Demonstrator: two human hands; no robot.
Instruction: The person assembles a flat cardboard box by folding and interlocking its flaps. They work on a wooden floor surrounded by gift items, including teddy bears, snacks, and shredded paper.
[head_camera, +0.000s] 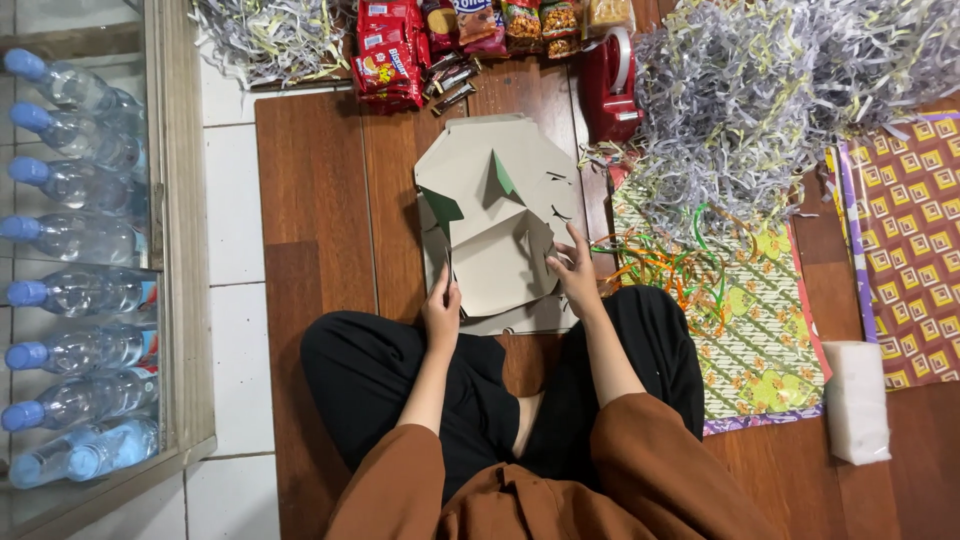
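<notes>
Wooden floor (320, 200), flattened grey cardboard box (497, 225) at centre; left hand (441, 310) pinching its near edge, right hand (578, 275) fingers spread on its right flap.

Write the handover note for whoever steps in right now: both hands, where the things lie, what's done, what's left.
Left hand: gripping the near left edge of the grey cardboard box blank.
Right hand: fingers pressing its right flap.
Box blank: on the wooden floor before the crossed legs, partly folded, flaps raised.
Nearby: shredded paper, tape dispenser, snack packets, patterned wrapping paper.
Done: some flaps are up.
Left: box not yet closed into shape; nothing inside.
</notes>
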